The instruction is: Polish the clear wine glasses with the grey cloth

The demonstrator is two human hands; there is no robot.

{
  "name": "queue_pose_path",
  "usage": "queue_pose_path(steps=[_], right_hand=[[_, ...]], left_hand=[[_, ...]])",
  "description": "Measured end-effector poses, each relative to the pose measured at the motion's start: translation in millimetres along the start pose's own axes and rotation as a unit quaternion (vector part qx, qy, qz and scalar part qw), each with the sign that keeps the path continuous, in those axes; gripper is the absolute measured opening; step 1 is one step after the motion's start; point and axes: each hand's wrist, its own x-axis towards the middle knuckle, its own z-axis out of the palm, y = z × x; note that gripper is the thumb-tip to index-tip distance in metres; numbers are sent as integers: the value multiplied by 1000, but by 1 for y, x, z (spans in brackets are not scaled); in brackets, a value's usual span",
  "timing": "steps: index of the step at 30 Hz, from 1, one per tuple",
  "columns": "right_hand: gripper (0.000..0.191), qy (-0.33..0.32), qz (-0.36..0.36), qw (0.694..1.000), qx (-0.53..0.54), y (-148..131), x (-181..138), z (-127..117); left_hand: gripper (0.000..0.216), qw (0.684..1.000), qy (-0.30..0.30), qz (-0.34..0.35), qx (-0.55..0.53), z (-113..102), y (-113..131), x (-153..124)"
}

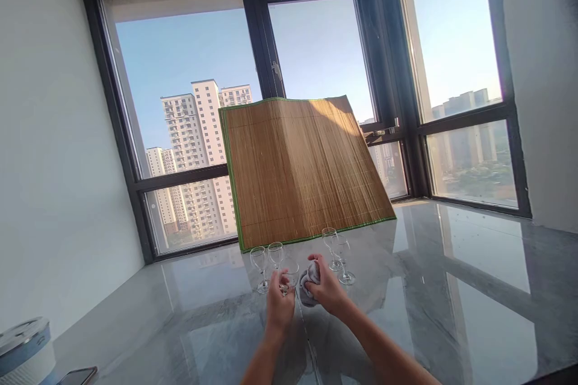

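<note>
My left hand (279,305) is closed around a small stemmed glass (289,272), holding it above the glossy grey table (451,289). Beside it, my right hand (327,290) grips a bunched grey cloth (309,286) that touches the glass. Two more empty stemmed glasses (266,260) stand on the table just left of my hands. Another pair of glasses (338,249) stands just to the right, behind my right hand.
A bamboo mat with green edging (302,168) leans against the large windows behind the glasses. At the near left corner sit a round white and grey device (22,346) and a dark phone (76,376).
</note>
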Motion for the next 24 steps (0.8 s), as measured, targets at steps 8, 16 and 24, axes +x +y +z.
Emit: queue_pose_path(steps=[8, 16, 24], right_hand=[[67, -137, 100, 972, 164, 8, -7, 12], [75, -179, 219, 927, 248, 7, -12, 19], [63, -171, 219, 933, 230, 14, -10, 22]], left_hand=[[61, 916, -84, -194, -342, 3, 11, -5], [72, 879, -99, -235, -404, 4, 18, -9], [56, 952, -13, -124, -281, 0, 0, 3]])
